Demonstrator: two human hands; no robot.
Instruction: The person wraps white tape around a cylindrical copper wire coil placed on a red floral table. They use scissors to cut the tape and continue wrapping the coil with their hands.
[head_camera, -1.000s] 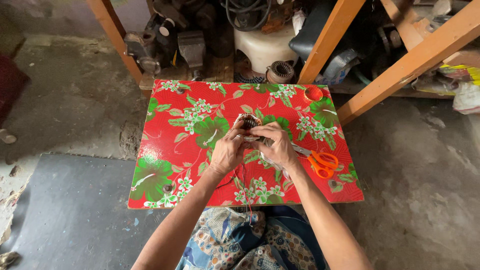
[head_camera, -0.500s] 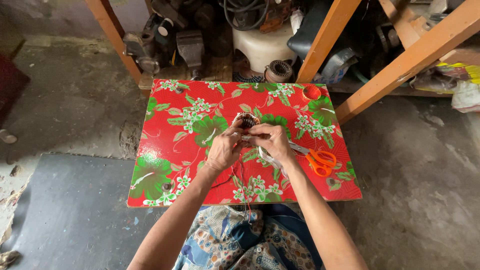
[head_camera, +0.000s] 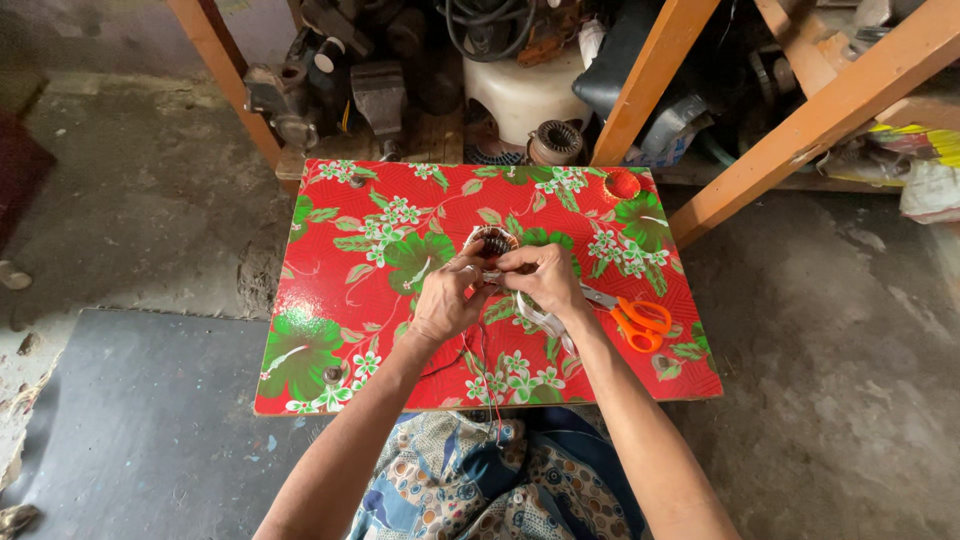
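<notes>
Head camera, looking down: a person seated at a low rectangular tabletop (head_camera: 330, 300) covered in glossy red oilcloth printed with green leaves and white flowers works both hands at its centre. The left hand (head_camera: 445, 300) and the right hand (head_camera: 545, 280) meet fingertip to fingertip, each pinching at a small round coil of dark copper-coloured wire windings (head_camera: 493, 241) that sits on the tabletop just beyond the fingers. Thin red and dark wires (head_camera: 487, 375) trail from under the hands toward the near edge and hang over the person's blue patterned cloth (head_camera: 470, 490). A strip of pale white tape or ribbon (head_camera: 545, 325) curls beneath the right wrist. Just beside that hand lie orange-handled metal scissors (head_camera: 635, 318), blades pointing toward the hands. A small round orange lid (head_camera: 622, 184) rests at the far right corner. Beyond the tabletop, between slanted orange-painted wooden beams (head_camera: 650, 75), a shelf holds a white plastic tub (head_camera: 525, 95), a ribbed round metal motor part (head_camera: 556, 142) and dark grey metal machine pieces (head_camera: 320, 85), on a rough concrete floor (head_camera: 150, 220).
</notes>
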